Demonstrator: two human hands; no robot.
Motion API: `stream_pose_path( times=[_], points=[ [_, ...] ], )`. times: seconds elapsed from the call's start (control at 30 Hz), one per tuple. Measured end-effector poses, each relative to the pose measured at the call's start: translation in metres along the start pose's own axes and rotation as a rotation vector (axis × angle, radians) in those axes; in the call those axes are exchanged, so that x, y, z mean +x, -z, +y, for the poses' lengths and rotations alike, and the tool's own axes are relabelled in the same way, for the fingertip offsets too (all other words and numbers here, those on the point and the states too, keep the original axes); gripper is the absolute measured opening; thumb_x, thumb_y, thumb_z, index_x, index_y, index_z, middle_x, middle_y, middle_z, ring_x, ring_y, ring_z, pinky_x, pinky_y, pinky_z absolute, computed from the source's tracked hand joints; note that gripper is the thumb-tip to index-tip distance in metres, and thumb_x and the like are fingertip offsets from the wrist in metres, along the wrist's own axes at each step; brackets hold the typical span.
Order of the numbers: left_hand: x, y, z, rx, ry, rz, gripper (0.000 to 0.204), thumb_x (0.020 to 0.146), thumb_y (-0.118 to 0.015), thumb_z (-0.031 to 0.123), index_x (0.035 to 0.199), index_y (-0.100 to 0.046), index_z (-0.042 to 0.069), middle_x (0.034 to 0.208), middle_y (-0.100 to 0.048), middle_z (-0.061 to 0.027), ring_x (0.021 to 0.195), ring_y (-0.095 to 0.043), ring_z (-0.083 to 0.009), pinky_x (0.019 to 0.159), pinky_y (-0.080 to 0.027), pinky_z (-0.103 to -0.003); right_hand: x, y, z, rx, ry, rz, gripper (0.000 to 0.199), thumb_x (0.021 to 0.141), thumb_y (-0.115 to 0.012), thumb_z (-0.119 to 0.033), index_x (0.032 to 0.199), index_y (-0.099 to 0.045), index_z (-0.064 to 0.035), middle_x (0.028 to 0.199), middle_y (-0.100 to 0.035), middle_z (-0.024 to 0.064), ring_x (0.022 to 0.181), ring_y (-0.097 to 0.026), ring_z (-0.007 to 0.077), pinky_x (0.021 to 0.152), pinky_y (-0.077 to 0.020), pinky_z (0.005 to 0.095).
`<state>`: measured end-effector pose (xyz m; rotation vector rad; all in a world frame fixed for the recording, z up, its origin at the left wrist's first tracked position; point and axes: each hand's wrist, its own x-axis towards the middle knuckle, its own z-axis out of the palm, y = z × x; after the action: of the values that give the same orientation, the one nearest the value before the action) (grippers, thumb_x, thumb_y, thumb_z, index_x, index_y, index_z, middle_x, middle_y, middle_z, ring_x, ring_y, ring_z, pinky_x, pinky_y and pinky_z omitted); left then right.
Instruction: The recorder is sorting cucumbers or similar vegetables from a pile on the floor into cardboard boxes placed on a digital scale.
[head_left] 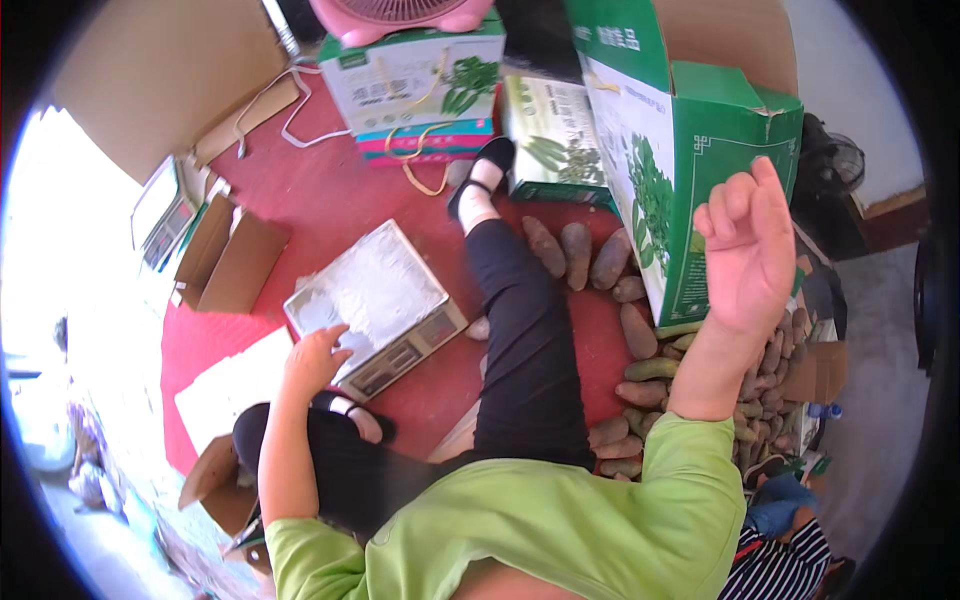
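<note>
My left hand [315,360], its fingers apart and holding nothing, is at the near left corner of a digital scale [390,275]. Whether it touches the scale I cannot tell. White powdery marks cover the scale's metal plate, which bears no load. On the right, my right hand [748,250] is raised in front of a tall green and white carton [650,170]. Its fingers curl loosely toward the palm, with one digit pointing up, and nothing shows in them. Below that forearm, many long brown and greenish tubers [640,330] lie on the red floor covering [250,180].
A pink fan [400,15] stands on a stacked carton [415,85] with rope handles. Another printed carton [555,135] lies beside my foot. A small open brown box [235,255] and a white cable [295,125] are at left. Another person in a striped top [775,565] is at lower right.
</note>
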<state>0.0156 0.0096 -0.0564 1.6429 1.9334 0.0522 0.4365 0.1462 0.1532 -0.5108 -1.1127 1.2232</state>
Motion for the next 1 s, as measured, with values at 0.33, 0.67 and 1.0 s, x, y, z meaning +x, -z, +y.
stream_pose_path(
  times=[0.33,0.67,1.0],
  points=[
    [-0.047,0.014,-0.014,-0.042,0.09,0.026,0.043,0.081,-0.066,0.024,0.122,-0.06,0.013,0.1,-0.068,-0.0155,0.092,-0.065,-0.0316,0.082,-0.05,-0.041,-0.004,-0.08,0.072,0.251,-0.511,-0.24,0.011,0.092,-0.059,-0.017,0.098,-0.057,-0.0074,0.057,-0.035,-0.009,0.043,-0.029,0.0023,0.042,-0.0246,0.0209],
    [-0.065,0.01,-0.013,-0.076,0.073,-0.062,0.045,0.081,-0.065,0.024,0.123,-0.059,0.009,0.105,-0.066,-0.0179,0.099,-0.061,-0.0348,0.086,-0.048,-0.043,-0.038,-0.082,0.233,0.438,-1.093,-0.342,0.017,0.096,-0.054,-0.025,0.081,-0.051,-0.0181,0.053,-0.03,-0.0113,0.041,-0.025,0.0033,0.044,-0.0219,0.0215],
    [-0.073,0.018,0.023,-0.112,-0.05,-0.106,0.043,0.081,-0.064,0.017,0.124,-0.058,0.009,0.112,-0.064,-0.0174,0.097,-0.064,-0.0309,0.084,-0.05,-0.039,-0.048,-0.03,0.23,-0.165,-0.751,0.036,0.037,0.094,-0.045,-0.013,0.13,-0.05,-0.0024,0.065,-0.042,-0.0049,0.056,-0.041,0.008,0.055,-0.037,0.0238]
  ],
)
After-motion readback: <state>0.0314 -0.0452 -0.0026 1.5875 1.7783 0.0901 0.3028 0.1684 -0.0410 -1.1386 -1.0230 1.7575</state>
